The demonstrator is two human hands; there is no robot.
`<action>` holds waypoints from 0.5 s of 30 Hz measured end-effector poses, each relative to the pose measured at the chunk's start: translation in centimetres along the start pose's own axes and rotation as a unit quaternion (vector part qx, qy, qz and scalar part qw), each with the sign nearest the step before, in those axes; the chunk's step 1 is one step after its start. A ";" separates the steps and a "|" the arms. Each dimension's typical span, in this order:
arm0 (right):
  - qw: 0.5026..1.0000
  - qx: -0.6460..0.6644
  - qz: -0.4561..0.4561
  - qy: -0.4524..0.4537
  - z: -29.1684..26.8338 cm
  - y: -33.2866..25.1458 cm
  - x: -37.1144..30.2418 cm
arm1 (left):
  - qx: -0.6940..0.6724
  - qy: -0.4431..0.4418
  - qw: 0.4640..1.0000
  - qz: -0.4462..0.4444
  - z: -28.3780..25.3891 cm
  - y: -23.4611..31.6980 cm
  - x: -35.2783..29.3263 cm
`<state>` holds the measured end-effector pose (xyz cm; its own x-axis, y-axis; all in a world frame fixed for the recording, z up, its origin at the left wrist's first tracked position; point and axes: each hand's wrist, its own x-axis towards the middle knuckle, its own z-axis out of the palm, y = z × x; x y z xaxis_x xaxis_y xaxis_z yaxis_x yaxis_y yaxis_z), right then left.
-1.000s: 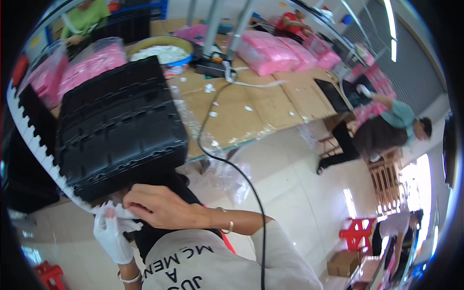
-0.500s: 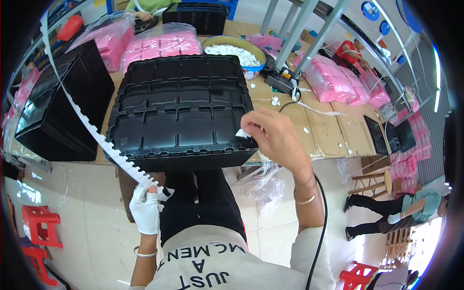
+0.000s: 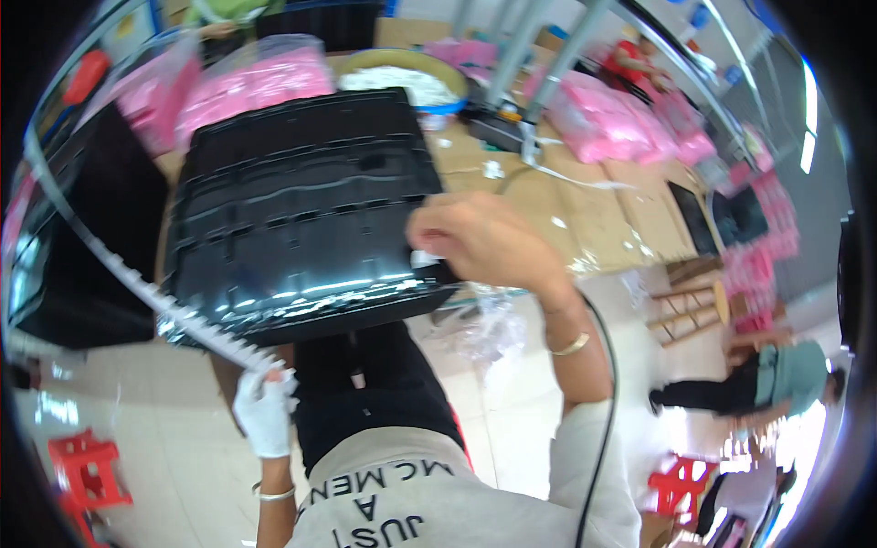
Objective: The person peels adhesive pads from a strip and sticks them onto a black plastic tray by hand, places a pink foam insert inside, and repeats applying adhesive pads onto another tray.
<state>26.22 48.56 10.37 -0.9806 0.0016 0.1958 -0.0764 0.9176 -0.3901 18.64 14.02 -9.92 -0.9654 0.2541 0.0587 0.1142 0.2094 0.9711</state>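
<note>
A stack of black plastic trays point(image 3: 301, 210) lies on the cardboard-covered table point(image 3: 585, 210) right before me. My right hand point(image 3: 480, 242) is bare and rests at the stack's near right corner, pinching a small white piece against the tray edge. My left hand point(image 3: 263, 411), in a white glove, hangs below the table's front edge and grips the end of a long white toothed strip point(image 3: 119, 274). The strip runs up and to the left past the stack.
A second stack of black trays point(image 3: 73, 228) stands at the left. Bags of pink items point(image 3: 247, 87) and a bowl of white pieces point(image 3: 402, 78) lie behind. A black cable point(image 3: 603, 393) hangs by my right arm. Red stools point(image 3: 82, 466) and other people point(image 3: 767, 379) are around.
The view has shifted so the tray stack sits more centred. My right hand has come up from my chest to the stack's near right corner. My left hand stays low on the strip.
</note>
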 end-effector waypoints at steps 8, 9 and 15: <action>0.988 -0.092 -0.075 0.098 3.1 -0.3 1.6 | 0.003 0.035 0.998 -0.043 -0.3 4.1 0.2; 0.988 -0.106 -0.043 0.103 2.8 -0.3 0.5 | -0.008 0.028 0.999 -0.026 1.0 4.9 -0.2; 0.990 -0.105 -0.038 0.082 4.7 0.3 1.0 | -0.052 -0.032 0.998 -0.035 1.7 5.0 0.3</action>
<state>24.38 46.99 6.15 -0.9298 -0.0212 0.3674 -0.0918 0.9801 -0.1759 19.34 16.70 -5.47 -0.9526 0.3034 -0.0227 0.0181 0.1313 0.9912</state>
